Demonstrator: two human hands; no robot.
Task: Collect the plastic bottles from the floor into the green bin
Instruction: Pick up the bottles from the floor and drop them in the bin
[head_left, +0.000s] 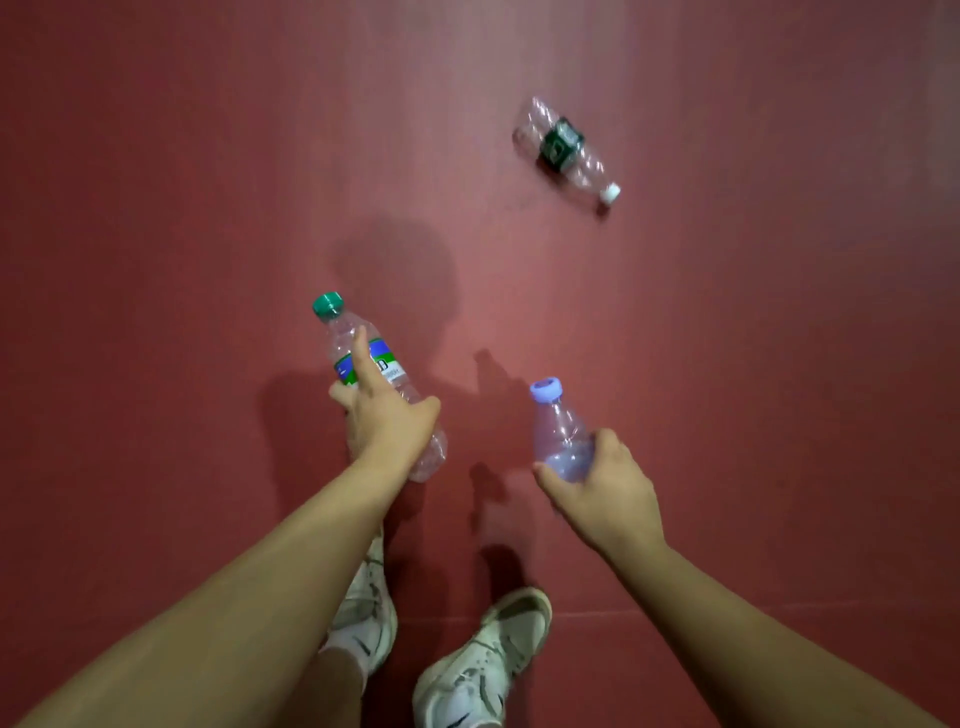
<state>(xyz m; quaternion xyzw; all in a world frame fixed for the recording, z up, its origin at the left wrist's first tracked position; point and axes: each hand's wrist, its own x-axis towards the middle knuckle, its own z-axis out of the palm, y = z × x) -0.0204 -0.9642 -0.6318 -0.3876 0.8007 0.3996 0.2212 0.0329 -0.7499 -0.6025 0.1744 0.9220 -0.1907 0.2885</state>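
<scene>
There are 3 plastic bottles: 1 green-capped bottle (384, 364), 1 purple-capped bottle (558, 431) and 1 white-capped bottle (563, 143). 2 hands are in view, the left hand (387, 421) and the right hand (605, 488), and each holds 1 bottle. 2 white shoes show, a left shoe (366, 608) and a right shoe (483, 670).

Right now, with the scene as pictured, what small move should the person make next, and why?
Probably turn to look for the green bin and drop these two in. The left hand grips the green-capped bottle and the right hand grips the purple-capped bottle, so neither is free for the dark-labelled bottle lying on the floor ahead. The bin is out of view.
</scene>
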